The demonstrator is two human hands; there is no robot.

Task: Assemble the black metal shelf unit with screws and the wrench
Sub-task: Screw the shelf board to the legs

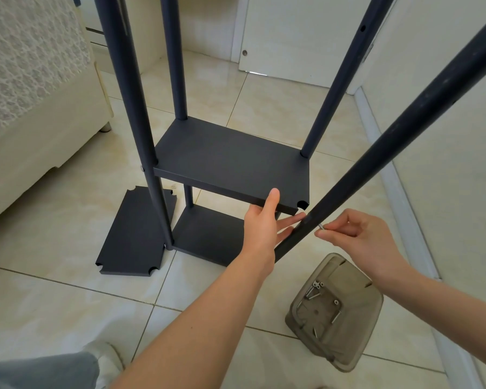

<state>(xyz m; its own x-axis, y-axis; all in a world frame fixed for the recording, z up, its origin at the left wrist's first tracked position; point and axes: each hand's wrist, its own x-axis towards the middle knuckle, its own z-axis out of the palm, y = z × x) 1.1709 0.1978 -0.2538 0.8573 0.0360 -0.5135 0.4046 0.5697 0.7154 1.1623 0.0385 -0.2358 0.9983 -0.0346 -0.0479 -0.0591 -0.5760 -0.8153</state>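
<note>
A black metal shelf unit stands on the tiled floor, with an upper shelf board (230, 161) and a lower board (208, 234) fixed between upright poles. My left hand (264, 228) grips the front edge of the upper board, thumb on top, fingers underneath. The front right pole (376, 153) leans outward, away from the board's notched corner (302, 204). My right hand (357, 234) pinches a small silver screw (321, 226) against that pole's side. No wrench is visible.
A loose black shelf board (135, 234) lies flat on the floor at the left. A translucent grey plastic container (334, 313) with several screws sits at the lower right. A cream sofa (40, 108) stands left; white walls and a door close in behind and right.
</note>
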